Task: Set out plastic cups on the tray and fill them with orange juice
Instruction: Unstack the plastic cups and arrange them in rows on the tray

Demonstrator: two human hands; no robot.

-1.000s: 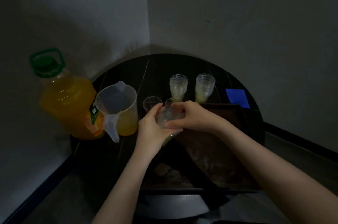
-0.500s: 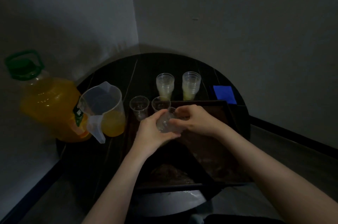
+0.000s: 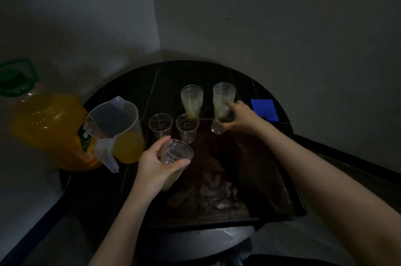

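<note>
Hands have parted: right hand (image 3: 237, 117) now pinches one cup (image 3: 217, 127) at the tray's (image 3: 290, 207) far edge, while left hand (image 3: 155, 162) grips the stack (image 3: 174, 158), fingers curled round it, above the tray's left side.

The left hand (image 3: 155, 164) held a stack of cups (image 3: 173, 160) tilted above the tray (image 3: 249, 157). The right hand (image 3: 239, 117) held a single cup (image 3: 217, 127) at the tray's far edge, near two empty cups (image 3: 173, 126). A pitcher (image 3: 115, 129) stood left.

Clear glossy plastic cups (image 3: 187, 128)
</note>
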